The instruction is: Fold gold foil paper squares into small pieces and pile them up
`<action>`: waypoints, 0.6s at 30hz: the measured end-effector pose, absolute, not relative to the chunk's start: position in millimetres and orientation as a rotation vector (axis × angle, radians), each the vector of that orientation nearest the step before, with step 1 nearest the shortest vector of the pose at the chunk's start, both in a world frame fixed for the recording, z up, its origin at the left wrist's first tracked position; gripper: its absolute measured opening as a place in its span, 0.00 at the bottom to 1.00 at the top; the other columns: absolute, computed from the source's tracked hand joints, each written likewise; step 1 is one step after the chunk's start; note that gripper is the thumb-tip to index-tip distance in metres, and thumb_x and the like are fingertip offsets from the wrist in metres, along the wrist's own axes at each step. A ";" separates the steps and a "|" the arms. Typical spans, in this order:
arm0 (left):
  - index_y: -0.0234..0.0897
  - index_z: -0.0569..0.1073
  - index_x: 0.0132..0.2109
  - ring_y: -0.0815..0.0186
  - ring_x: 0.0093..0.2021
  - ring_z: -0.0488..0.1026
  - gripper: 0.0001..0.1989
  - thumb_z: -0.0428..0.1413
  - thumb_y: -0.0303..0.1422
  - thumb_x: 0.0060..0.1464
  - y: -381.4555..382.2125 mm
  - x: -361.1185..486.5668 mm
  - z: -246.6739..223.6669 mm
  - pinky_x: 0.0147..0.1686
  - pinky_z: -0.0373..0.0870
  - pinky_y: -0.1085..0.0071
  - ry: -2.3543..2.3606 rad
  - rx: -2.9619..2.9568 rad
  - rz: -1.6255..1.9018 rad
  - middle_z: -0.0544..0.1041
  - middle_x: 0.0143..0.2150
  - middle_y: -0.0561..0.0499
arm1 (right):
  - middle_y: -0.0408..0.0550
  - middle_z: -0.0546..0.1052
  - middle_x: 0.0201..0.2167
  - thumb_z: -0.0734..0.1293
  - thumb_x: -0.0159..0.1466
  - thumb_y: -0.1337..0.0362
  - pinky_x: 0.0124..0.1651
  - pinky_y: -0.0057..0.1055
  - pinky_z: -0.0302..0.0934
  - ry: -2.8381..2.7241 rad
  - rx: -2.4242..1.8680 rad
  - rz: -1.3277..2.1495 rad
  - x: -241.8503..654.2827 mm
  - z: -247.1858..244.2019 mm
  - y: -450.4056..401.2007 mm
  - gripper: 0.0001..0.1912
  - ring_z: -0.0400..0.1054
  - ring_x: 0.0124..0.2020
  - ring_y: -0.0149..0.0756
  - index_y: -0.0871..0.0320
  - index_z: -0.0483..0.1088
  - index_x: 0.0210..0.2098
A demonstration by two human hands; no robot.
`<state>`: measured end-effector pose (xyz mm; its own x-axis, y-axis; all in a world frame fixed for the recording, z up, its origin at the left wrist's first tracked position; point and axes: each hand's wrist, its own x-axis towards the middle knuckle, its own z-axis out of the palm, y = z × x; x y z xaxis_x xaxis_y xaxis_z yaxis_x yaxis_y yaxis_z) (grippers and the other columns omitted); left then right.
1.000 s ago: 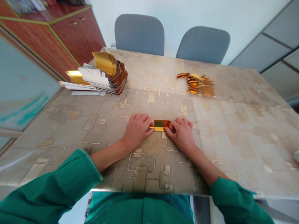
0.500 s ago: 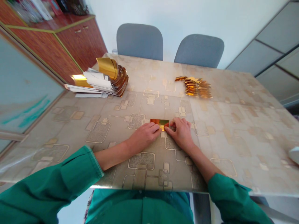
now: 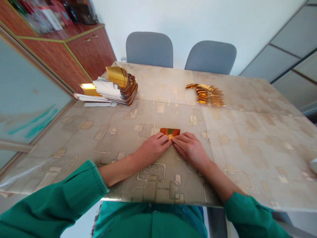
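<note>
Gold foil piece (image 3: 170, 132) on the near half of the surface (image 3: 237, 132), centred just in front of the body, with far edge exposed and near edge mostly covered. Grasping that near edge from the left with the fingers of the left hand (image 3: 157, 144), bent and drawn together; meeting them at the middle of the same edge with the fingers of the right hand (image 3: 189, 147), likewise closed on the foil. Hard to tell about thumb placement underneath or firmness of grip. Judging from fingertips set side by side along one edge, with a bright strip of gold just beyond, probably in the midst of folding or creasing the near side. Apparently unfinished, with the broad far part spread open. Needed next, as a judgement: even pressure along the crease, working outward from the middle toward each corner, while keeping the edges square and stopping the foil from skidding or wrinkling. Best not to lift both hands at once, given a likely tendency of thin, springy sheet to open again. Farther back, to the left, a stack of gold-and-white sheets (image 3: 109, 89), partly curled over; to the right, a heap of small gold pieces (image 3: 209, 96), close in colour but too small for reading any folds. Both well apart from the hands.
</note>
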<state>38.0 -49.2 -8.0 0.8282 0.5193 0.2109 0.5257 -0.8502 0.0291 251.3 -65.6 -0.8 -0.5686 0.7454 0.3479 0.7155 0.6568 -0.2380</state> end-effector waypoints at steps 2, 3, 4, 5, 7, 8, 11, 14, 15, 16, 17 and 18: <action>0.28 0.70 0.56 0.58 0.46 0.69 0.15 0.47 0.27 0.67 -49.3 35.4 -10.7 0.49 0.73 0.60 -0.841 -2.982 -0.397 0.74 0.46 0.42 | 0.49 0.81 0.43 0.62 0.70 0.63 0.49 0.40 0.64 -2.464 -1.138 0.135 254.9 0.6 -65.2 0.12 0.69 0.43 0.41 0.56 0.77 0.47; 0.28 0.70 0.56 0.58 0.47 0.69 0.15 0.47 0.27 0.67 -49.5 33.6 -12.6 0.50 0.73 0.60 -0.833 -2.984 -0.446 0.74 0.47 0.41 | 0.48 0.81 0.44 0.63 0.70 0.63 0.49 0.41 0.64 -2.472 -1.129 0.156 257.1 1.5 -64.6 0.12 0.69 0.43 0.41 0.55 0.78 0.46; 0.28 0.70 0.57 0.58 0.49 0.69 0.15 0.47 0.26 0.67 -49.8 31.7 -14.5 0.51 0.73 0.60 -0.826 -2.983 -0.500 0.74 0.50 0.40 | 0.47 0.81 0.45 0.63 0.70 0.63 0.50 0.41 0.64 -2.480 -1.118 0.178 259.1 2.3 -64.0 0.12 0.69 0.43 0.41 0.55 0.78 0.46; 0.28 0.70 0.57 0.58 0.50 0.69 0.15 0.47 0.25 0.66 -50.3 29.5 -16.5 0.52 0.72 0.60 -0.826 -2.979 -0.543 0.74 0.52 0.39 | 0.47 0.81 0.45 0.63 0.70 0.63 0.50 0.41 0.64 -2.488 -1.107 0.199 261.0 3.0 -63.4 0.12 0.70 0.43 0.40 0.55 0.78 0.45; 0.27 0.70 0.57 0.58 0.53 0.69 0.16 0.47 0.23 0.66 -51.4 24.6 -19.9 0.53 0.72 0.61 -0.842 -2.958 -0.594 0.74 0.55 0.39 | 0.47 0.81 0.46 0.62 0.71 0.63 0.50 0.42 0.64 -2.500 -1.092 0.234 263.9 4.1 -62.3 0.12 0.70 0.43 0.40 0.54 0.78 0.44; 0.27 0.71 0.57 0.58 0.53 0.69 0.16 0.48 0.23 0.66 -52.1 22.0 -21.0 0.54 0.72 0.61 -0.858 -2.944 -0.600 0.74 0.55 0.39 | 0.47 0.81 0.46 0.62 0.71 0.63 0.50 0.42 0.64 -2.502 -1.087 0.247 264.9 4.4 -61.9 0.12 0.71 0.43 0.39 0.54 0.78 0.44; 0.30 0.73 0.54 0.58 0.52 0.70 0.14 0.48 0.24 0.66 -54.4 14.2 -21.0 0.53 0.71 0.58 -0.936 -2.899 -0.588 0.75 0.55 0.42 | 0.48 0.81 0.47 0.62 0.71 0.63 0.50 0.41 0.64 -2.496 -1.080 0.270 266.7 5.2 -61.4 0.12 0.70 0.43 0.39 0.54 0.78 0.42; 0.32 0.75 0.52 0.57 0.51 0.71 0.13 0.48 0.26 0.67 -57.0 10.5 -16.5 0.51 0.71 0.57 -0.984 -2.862 -0.580 0.75 0.54 0.42 | 0.49 0.80 0.45 0.62 0.71 0.63 0.49 0.40 0.63 -2.498 -1.093 0.266 265.2 6.6 -62.7 0.12 0.69 0.44 0.39 0.55 0.78 0.42; 0.32 0.75 0.51 0.57 0.51 0.70 0.13 0.47 0.26 0.67 -57.7 11.1 -14.5 0.51 0.71 0.57 -0.982 -2.852 -0.581 0.75 0.54 0.42 | 0.50 0.80 0.44 0.62 0.70 0.63 0.49 0.40 0.63 -2.507 -1.111 0.252 263.6 7.0 -63.5 0.11 0.69 0.44 0.39 0.56 0.78 0.43; 0.31 0.75 0.50 0.57 0.51 0.70 0.13 0.48 0.26 0.67 -58.2 12.5 -12.5 0.52 0.70 0.58 -0.977 -2.844 -0.577 0.75 0.54 0.42 | 0.51 0.79 0.43 0.63 0.70 0.62 0.49 0.40 0.63 -2.523 -1.136 0.229 261.3 7.4 -64.4 0.11 0.68 0.44 0.40 0.56 0.77 0.44; 0.30 0.75 0.50 0.57 0.51 0.70 0.12 0.48 0.26 0.66 -58.4 14.4 -10.8 0.52 0.69 0.58 -0.968 -2.840 -0.563 0.75 0.53 0.42 | 0.51 0.78 0.43 0.64 0.69 0.61 0.49 0.40 0.62 -2.545 -1.165 0.196 258.5 7.5 -65.3 0.11 0.67 0.44 0.41 0.56 0.76 0.47; 0.30 0.75 0.49 0.57 0.50 0.70 0.12 0.48 0.26 0.66 -58.4 16.7 -9.3 0.52 0.69 0.59 -0.958 -2.840 -0.544 0.75 0.52 0.42 | 0.52 0.77 0.42 0.65 0.68 0.60 0.49 0.40 0.62 -2.569 -1.196 0.152 255.3 7.4 -66.2 0.13 0.67 0.43 0.41 0.55 0.75 0.50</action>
